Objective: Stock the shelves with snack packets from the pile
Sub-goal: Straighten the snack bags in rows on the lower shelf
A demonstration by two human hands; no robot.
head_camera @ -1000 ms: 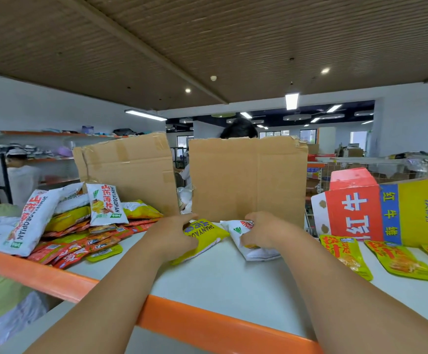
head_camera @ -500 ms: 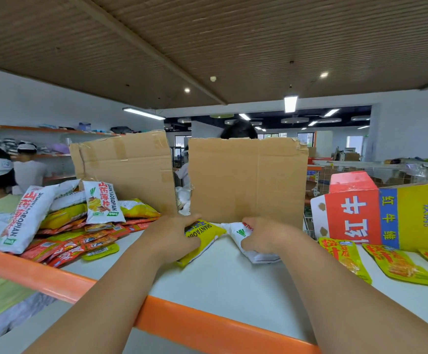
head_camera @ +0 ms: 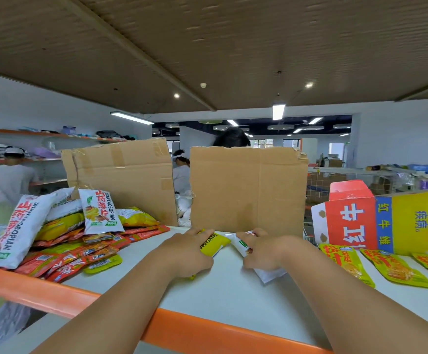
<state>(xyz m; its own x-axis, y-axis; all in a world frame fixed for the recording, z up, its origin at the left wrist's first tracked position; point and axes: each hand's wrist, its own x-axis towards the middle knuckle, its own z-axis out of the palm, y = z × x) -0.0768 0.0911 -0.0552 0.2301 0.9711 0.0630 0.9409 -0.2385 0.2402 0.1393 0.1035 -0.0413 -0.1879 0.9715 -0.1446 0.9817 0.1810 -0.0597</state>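
The left hand (head_camera: 187,254) has its fingers (head_camera: 197,233) curled round a yellow packet (head_camera: 214,242), and the right hand (head_camera: 261,251) clamps a white packet (head_camera: 269,274). Both packets lie on the white shelf (head_camera: 233,297), just near of an upright cardboard sheet (head_camera: 246,190). The pile (head_camera: 62,241) sits at the left. The packets look light, soft and probably slick. A hold across the puffed middle should serve without crushing the contents.
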